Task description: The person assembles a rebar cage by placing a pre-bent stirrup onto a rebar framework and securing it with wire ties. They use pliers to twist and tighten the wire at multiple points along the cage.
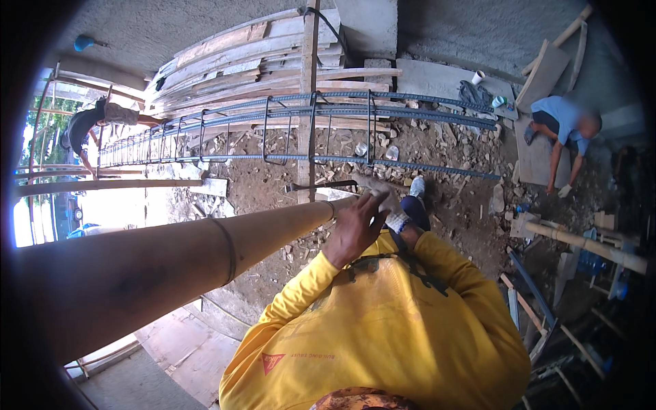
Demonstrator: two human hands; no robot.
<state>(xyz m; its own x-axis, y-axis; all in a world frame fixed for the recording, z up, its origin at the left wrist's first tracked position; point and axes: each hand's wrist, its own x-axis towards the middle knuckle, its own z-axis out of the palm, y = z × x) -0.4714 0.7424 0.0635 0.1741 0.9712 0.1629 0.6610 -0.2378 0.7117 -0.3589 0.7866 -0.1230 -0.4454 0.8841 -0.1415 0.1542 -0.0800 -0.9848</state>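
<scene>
The bamboo pole [171, 256] is seen running lengthwise from lower left up to its tip, right at the left hand [355, 231]. That hand is held open, fingers spread, laid against the tip and gripping nothing. The gloved right hand [380, 195] is tucked just behind, next to a dark bar [321, 186]; its grip can't be made out. Rubble-strewn dirt [273, 184] is spread below, with a rebar cage [328, 130] and stacked planks [260, 55] beyond.

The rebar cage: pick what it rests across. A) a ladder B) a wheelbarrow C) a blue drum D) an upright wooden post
D: the long rebar cage lies horizontally across the upright wooden post, above rubble-strewn ground and in front of stacked planks.
</scene>
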